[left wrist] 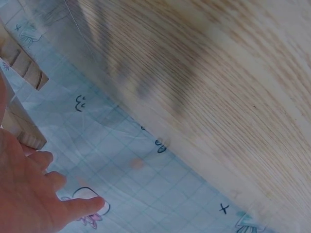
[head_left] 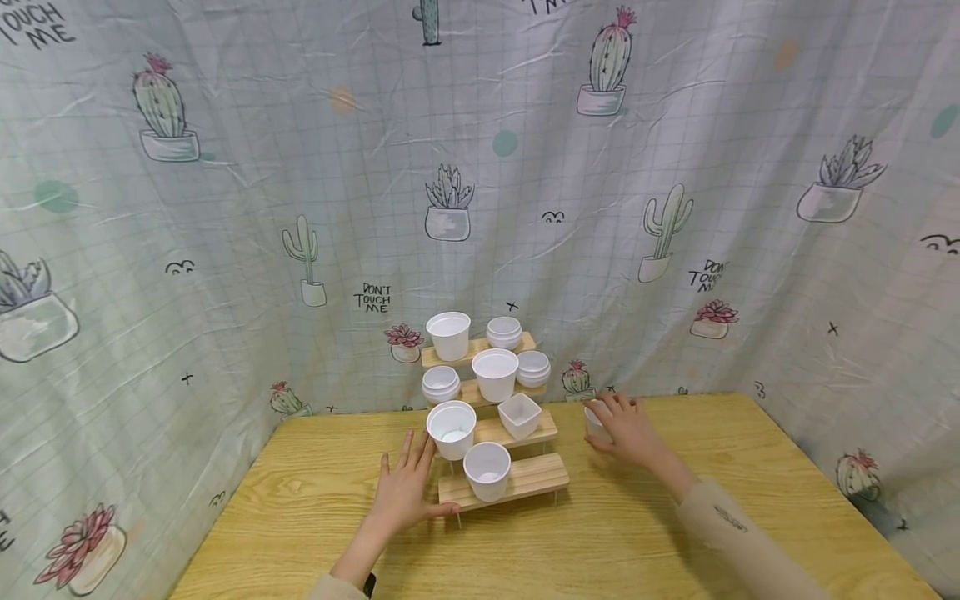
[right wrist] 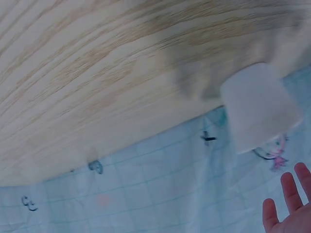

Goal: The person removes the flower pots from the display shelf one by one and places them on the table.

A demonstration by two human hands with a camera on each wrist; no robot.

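Observation:
A tiered wooden stand point(head_left: 528, 482) holds several white plastic pots on its steps, among them a round one point(head_left: 487, 475) on the lowest step and a square one point(head_left: 521, 419) above it. My left hand point(head_left: 405, 492) lies spread along the stand's left side, the thumb at the lowest step's left end. To the stand's right, a white pot point(head_left: 595, 427) is partly covered by my right hand point(head_left: 630, 429) in the head view. From the right wrist, the pot point(right wrist: 260, 107) stands beside the outstretched fingers point(right wrist: 290, 191), with a gap showing between them.
The yellow wood-grain table point(head_left: 660, 533) runs back to a curtain point(head_left: 480, 108) printed with cacti, which also hangs at both sides. Other pots, such as the tall one point(head_left: 450, 336) on the top step, stand close together.

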